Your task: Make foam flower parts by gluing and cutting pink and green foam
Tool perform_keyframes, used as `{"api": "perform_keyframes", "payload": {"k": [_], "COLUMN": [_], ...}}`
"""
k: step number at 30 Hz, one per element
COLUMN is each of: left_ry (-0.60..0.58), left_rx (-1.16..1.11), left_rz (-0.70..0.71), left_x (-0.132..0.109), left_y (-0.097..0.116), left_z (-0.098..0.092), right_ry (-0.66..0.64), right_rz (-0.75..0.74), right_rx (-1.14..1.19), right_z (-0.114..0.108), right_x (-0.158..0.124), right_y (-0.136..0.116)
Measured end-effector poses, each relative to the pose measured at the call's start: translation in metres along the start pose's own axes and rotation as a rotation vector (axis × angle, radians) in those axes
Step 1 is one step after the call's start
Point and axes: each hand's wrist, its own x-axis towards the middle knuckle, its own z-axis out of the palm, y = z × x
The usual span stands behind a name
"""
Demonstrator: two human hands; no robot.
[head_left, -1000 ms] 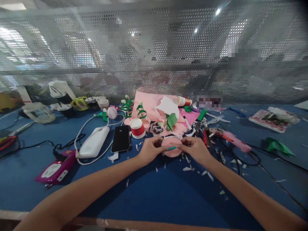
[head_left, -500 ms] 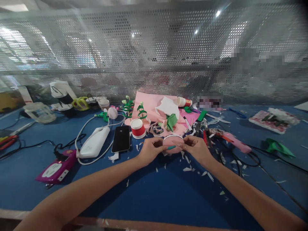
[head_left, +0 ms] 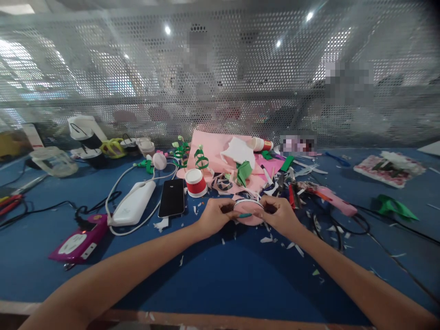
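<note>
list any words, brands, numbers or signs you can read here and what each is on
No text can be read with certainty.
White power bank: faint print, too small to read.
Black phone: tiny mark near the top, illegible.
Purple power strip: yellowish mark, too blurred to read.
Paper cups: marking on the red part, unreadable.
Pink round piece: no lettering visible.
</note>
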Motion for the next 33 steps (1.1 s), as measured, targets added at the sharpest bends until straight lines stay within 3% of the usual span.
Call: {"api": "perform_keyframes", "payload": {"k": [7, 11, 16, 25, 33], "left_ry": [0.026, -0.052, -0.045, 0.019, 0.03], "left_rx": [0.025, -0.014, -0.01, 0.127, 0.119], "left_rz": [0.009, 0.033, 0.045, 0.081, 0.113], "left_x": [-0.0002, -0.0013, -0.0018, -0.0023, -0.0021], "left_y": [0.0038, 0.0079, 0.0077, 0.0039, 0.0034], "left_z": [0.0005, -0.0011, -0.002, -0.0013, -0.0014], "right_ry": [0.017, 0.066, 0.125, 0.091, 0.108], "right_rz": [-0.128, -0.148, -0.087, -0.003, 0.047], "right_rx": [-0.071, -0.092, -0.037, 0.063, 0.054], "right_z": [-0.0003, 0.0009, 0.0014, 0.0082, 0.0071], "right_x": [-0.0007, -0.0033, -0.0029, -0.0017, -0.0025], "right_y": [-0.0042, -0.0083, -0.0088, -0.0073, -0.0081]}}
